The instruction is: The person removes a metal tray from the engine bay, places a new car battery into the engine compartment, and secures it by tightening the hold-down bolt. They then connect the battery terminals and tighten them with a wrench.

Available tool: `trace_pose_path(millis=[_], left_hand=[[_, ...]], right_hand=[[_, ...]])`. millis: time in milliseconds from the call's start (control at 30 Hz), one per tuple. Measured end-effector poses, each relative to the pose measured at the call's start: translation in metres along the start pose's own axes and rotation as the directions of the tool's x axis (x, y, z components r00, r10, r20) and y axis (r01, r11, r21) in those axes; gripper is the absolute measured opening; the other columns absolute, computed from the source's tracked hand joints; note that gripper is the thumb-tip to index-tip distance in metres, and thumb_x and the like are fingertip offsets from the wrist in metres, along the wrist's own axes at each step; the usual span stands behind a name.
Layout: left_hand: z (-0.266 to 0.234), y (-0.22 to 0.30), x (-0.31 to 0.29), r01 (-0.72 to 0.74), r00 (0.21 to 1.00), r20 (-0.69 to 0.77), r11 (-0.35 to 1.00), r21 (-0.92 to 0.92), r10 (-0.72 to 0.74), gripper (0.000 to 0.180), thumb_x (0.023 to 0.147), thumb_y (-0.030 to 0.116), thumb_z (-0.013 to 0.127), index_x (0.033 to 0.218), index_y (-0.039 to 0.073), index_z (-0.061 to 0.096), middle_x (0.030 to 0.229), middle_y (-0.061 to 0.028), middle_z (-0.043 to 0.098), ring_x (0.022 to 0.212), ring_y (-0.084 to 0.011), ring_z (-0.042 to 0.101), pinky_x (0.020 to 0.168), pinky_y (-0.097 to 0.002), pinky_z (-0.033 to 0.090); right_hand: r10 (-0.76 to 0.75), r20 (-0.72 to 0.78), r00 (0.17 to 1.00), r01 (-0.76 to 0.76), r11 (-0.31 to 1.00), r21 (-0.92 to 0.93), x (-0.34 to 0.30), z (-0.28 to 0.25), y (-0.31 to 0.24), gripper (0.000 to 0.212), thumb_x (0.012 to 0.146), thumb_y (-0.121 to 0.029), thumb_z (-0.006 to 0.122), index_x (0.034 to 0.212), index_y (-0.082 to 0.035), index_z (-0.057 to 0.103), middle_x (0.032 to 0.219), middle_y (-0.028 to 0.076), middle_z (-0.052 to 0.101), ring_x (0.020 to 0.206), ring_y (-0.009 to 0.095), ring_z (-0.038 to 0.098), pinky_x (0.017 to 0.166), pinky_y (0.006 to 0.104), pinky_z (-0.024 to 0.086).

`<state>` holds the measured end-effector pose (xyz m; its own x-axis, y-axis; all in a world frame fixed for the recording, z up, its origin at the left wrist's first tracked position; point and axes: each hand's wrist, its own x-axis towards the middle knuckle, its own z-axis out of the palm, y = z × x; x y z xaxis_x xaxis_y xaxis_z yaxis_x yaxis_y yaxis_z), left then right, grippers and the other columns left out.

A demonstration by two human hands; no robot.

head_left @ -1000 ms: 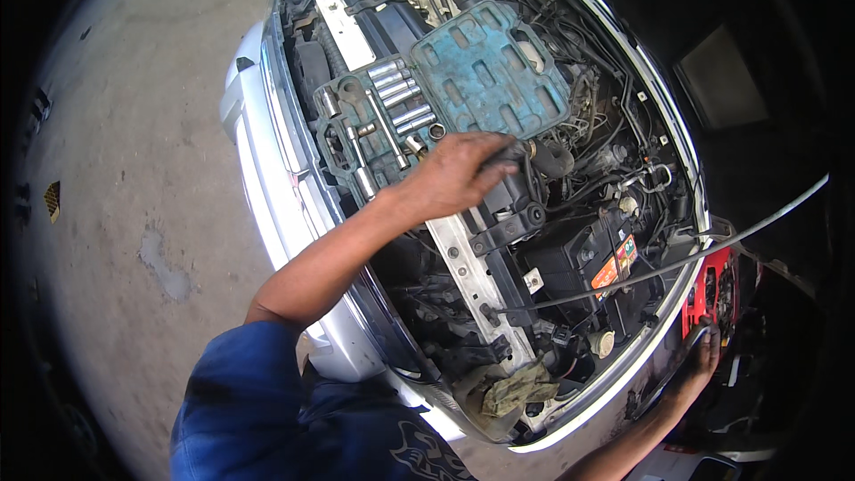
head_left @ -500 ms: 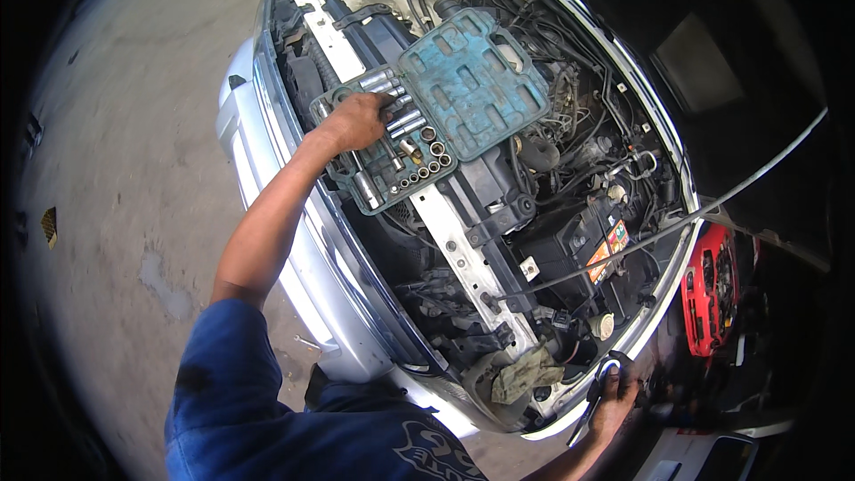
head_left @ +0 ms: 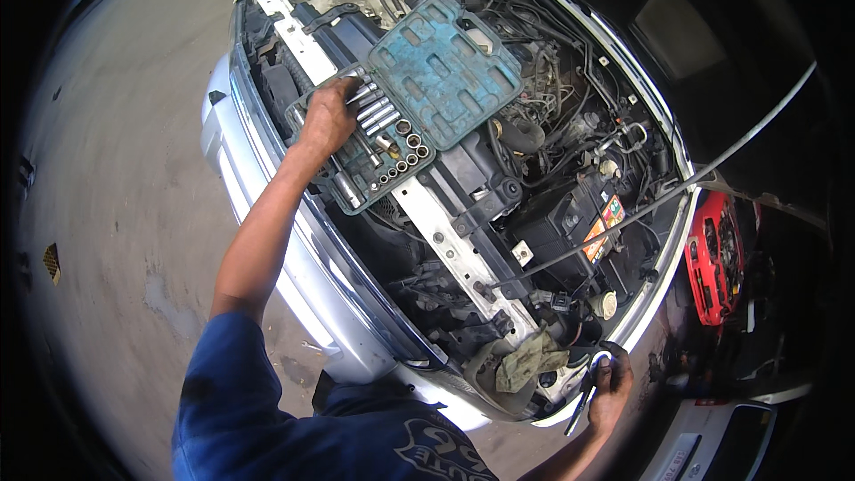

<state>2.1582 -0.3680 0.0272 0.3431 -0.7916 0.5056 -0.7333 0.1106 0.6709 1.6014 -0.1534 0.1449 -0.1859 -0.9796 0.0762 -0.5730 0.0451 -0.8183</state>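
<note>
A teal socket set case (head_left: pixel 445 76) lies unfolded across the front of the engine bay, its lid to the right and silver sockets (head_left: pixel 381 116) and ring-ended sockets (head_left: pixel 411 141) in its left half. Over the far rows of that half, my left hand (head_left: pixel 329 116) is closed, thumb and fingers on one of the long sockets; the fingertips are partly hidden. Low on the right, by the fender, my right hand (head_left: pixel 610 392) grips a slim tool (head_left: pixel 580 411) with a metal shaft and a pale round part near the thumb. Its exact kind I cannot make out.
The case rests on the white crossbar (head_left: pixel 445 240). A prop rod (head_left: pixel 668 193) slants up over the black battery (head_left: pixel 570 223). A crumpled rag (head_left: pixel 530 361) lies at the near corner. A silver bumper (head_left: pixel 267 240) borders the left. Another car, red (head_left: pixel 712 258), stands at the right.
The view has shifted, so the car and case sit further left. My left hand has turned slightly and moved toward the case's far end. The right hand's tool now shows its metal shaft.
</note>
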Motion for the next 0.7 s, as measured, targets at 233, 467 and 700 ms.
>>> trace_pose_path(millis=[233,467,700], left_hand=[[-0.008,0.006,0.012,0.095,0.976,0.19,0.993,0.075,-0.107,0.042,0.083,-0.005,0.062,0.122,0.007,0.073,0.112,-0.0217,0.073,0.107,-0.0391,0.07,0.092,-0.0443,0.055],[-0.007,-0.002,0.035,-0.405,0.831,0.457,0.908,0.108,0.317,0.038,0.09,-0.002,0.06,0.125,0.005,0.071,0.135,-0.0299,0.06,0.128,-0.0439,0.057,0.111,-0.045,0.046],[0.008,-0.022,0.058,-0.522,0.796,0.455,0.834,0.181,0.399,0.049,0.091,0.005,0.069,0.137,-0.003,0.056,0.124,-0.0277,0.067,0.119,-0.041,0.063,0.099,-0.0447,0.052]], right_hand=[[0.043,-0.005,0.999,-0.044,0.997,-0.063,-0.009,-0.004,-0.006,0.023,0.105,-0.018,0.058,0.119,0.0,0.064,0.078,-0.001,0.056,0.066,0.007,0.048,0.058,0.0238,0.039],[0.013,-0.014,1.0,-0.015,0.985,-0.171,-0.021,-0.013,-0.015,0.023,0.097,-0.002,0.056,0.118,0.0,0.064,0.08,0.007,0.065,0.069,0.011,0.056,0.063,0.0304,0.047],[0.026,-0.071,0.997,-0.038,0.987,-0.158,-0.044,-0.025,-0.004,0.02,0.097,-0.005,0.059,0.115,0.002,0.064,0.076,0.009,0.064,0.065,0.014,0.057,0.063,0.0321,0.048]])
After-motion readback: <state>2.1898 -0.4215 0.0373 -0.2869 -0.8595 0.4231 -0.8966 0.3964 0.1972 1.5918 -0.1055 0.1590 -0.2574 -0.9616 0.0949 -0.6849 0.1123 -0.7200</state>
